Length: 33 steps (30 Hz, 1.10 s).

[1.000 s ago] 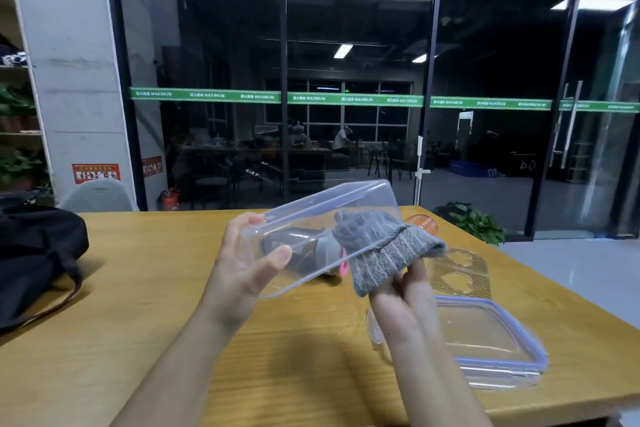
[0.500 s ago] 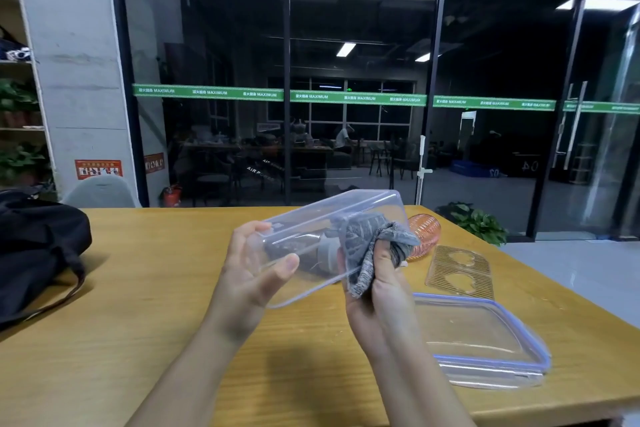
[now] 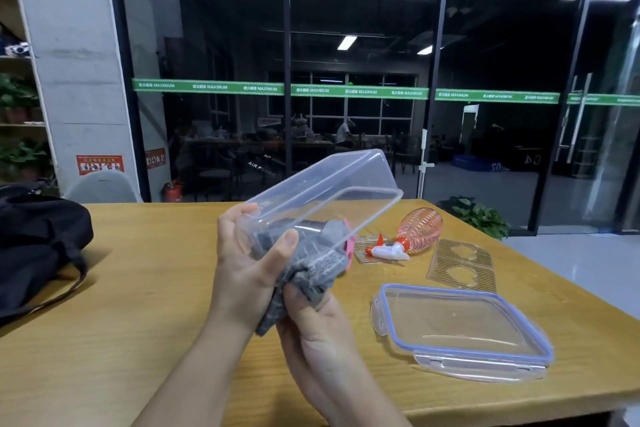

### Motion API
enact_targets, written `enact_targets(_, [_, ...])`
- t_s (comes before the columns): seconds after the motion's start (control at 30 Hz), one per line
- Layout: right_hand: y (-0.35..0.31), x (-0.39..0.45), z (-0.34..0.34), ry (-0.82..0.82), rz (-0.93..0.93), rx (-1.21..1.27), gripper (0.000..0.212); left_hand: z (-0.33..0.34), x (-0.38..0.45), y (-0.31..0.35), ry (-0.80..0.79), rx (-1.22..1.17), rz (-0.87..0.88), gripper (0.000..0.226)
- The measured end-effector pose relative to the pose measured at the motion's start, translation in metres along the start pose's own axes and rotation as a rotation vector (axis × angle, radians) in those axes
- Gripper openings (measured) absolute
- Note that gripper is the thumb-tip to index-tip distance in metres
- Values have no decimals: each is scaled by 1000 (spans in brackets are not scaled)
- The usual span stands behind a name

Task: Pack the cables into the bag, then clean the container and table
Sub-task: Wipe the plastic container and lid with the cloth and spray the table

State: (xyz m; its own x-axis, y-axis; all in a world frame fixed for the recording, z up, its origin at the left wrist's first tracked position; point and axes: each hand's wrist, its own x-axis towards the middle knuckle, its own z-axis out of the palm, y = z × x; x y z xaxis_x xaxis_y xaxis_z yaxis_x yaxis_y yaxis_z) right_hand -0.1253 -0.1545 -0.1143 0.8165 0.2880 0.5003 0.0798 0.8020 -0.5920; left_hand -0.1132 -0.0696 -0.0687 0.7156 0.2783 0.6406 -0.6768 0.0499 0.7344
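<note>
My left hand [image 3: 242, 263] grips the near end of a clear plastic container [image 3: 346, 184], held tilted above the wooden table [image 3: 145, 322] with its far end raised. A grey cloth [image 3: 311, 267] is bunched at the container's lower end. My right hand [image 3: 311, 326] grips the cloth from below, just under the container. The black bag [image 3: 34, 246] lies at the table's left edge. No cables are in view.
The container's clear lid with blue seal [image 3: 460, 326] lies flat at the right. Behind it are a ribbed clear insert [image 3: 460, 265] and a pink spray bottle [image 3: 412, 232] on its side. The table's right edge drops to a tiled floor.
My right hand and the cloth have slid from the container's far part down to its near lower end. The container's far end has tipped up higher.
</note>
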Motion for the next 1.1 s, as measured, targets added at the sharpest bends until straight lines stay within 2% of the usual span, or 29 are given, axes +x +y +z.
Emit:
enact_targets(0.13, [2,3,-7,13,-20,-139,58,4,-4,0,-68,-19,-2,47])
enact_targets(0.2, [2,2,-13,33,-31,-189,53,4,-4,1,-98,-2,6,48])
enact_targets(0.33, [-14,6,-16,28,-20,-26,49,-3,-3,3,-125,11,-2,57])
enact_targets(0.37, [-22,10,-17,88,-24,54,56,-5,-3,5,-137,32,-4,61])
enact_targets(0.43, [-38,19,-30,305,-53,214,77,-10,-4,10,-162,73,-1,65])
enact_targets(0.47, [-49,23,-38,377,-76,261,71,-12,-4,12,-181,90,2,67])
enact_targets(0.53, [-74,25,-51,466,-93,288,40,-17,-5,14,-218,112,-1,71])
enact_targets(0.57, [-85,24,-54,483,-72,312,32,-20,-5,14,-240,121,-11,71])
enact_targets(0.6, [-94,22,-61,496,-33,326,33,-23,-6,13,-265,135,-25,70])
enact_targets(0.7, [-112,17,-74,436,155,286,43,-32,-8,12,-347,210,-68,67])
enact_targets(0.83, [-118,18,-87,294,266,328,66,-37,-11,10,-423,262,-95,66])
enact_targets(0.87, [-117,18,-90,296,261,319,59,-37,-11,9,-427,259,-96,65])
enact_targets(0.93, [-118,22,-87,350,251,137,20,-36,-11,10,-433,232,-102,63])
enact_targets(0.97, [-118,24,-86,393,229,62,15,-36,-11,10,-433,214,-105,63])
enact_targets(1.03, [-115,25,-94,436,207,-45,27,-36,-12,13,-432,185,-102,65])
enact_targets(1.1, [-112,20,-96,468,223,-188,26,-34,-11,14,-422,182,-105,65])
